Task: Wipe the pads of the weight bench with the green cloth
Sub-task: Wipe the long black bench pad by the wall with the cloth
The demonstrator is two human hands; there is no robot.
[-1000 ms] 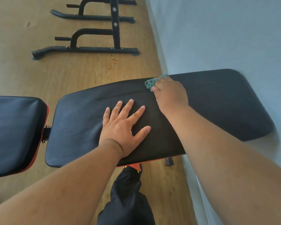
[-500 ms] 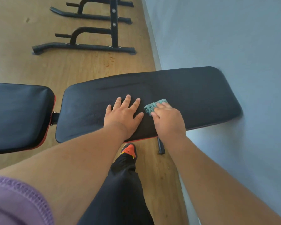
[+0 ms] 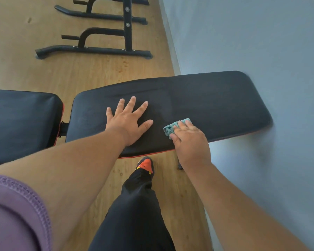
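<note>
The weight bench has two black pads with red trim: a long back pad across the middle and a shorter seat pad at the left. My left hand lies flat on the back pad, fingers spread, holding nothing. My right hand presses the bunched green cloth onto the back pad near its front edge, just right of my left hand. Most of the cloth is hidden under my fingers.
A pale blue wall runs along the right, touching the back pad's far end. A black metal rack base stands on the wooden floor behind the bench. My leg and orange shoe are below the pad's front edge.
My right hand has dragged the cloth from the pad's far edge to its near edge, then a little to the right. My left hand stays flat on the pad.
</note>
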